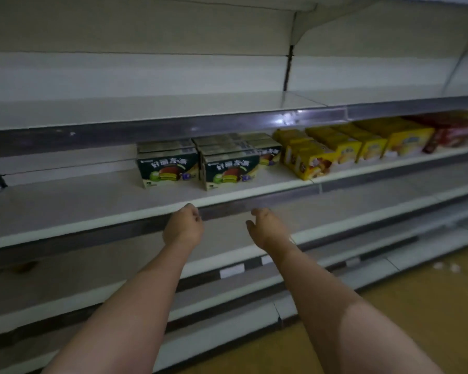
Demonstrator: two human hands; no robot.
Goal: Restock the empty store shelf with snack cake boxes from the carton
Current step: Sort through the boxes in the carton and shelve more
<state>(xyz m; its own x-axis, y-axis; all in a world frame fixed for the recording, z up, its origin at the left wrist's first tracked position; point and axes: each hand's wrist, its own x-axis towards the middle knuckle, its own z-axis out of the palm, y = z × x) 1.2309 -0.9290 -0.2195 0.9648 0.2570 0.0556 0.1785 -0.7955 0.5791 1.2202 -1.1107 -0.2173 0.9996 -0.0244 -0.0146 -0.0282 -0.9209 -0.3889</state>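
Several dark green snack cake boxes (197, 161) stand in rows on the middle shelf (79, 209), fronts facing out. Both my arms reach toward that shelf's front edge. My left hand (184, 225) hangs just below the edge with its fingers loosely curled and nothing in it. My right hand (266, 228) is a little to the right, also below the edge, fingers relaxed and empty. Neither hand touches a box. The carton is out of view.
Yellow snack boxes (335, 149) and red packs (454, 133) fill the same shelf to the right. The shelf above (146, 109) and the lower shelves (65, 279) are bare. A tan floor (416, 306) lies at the lower right.
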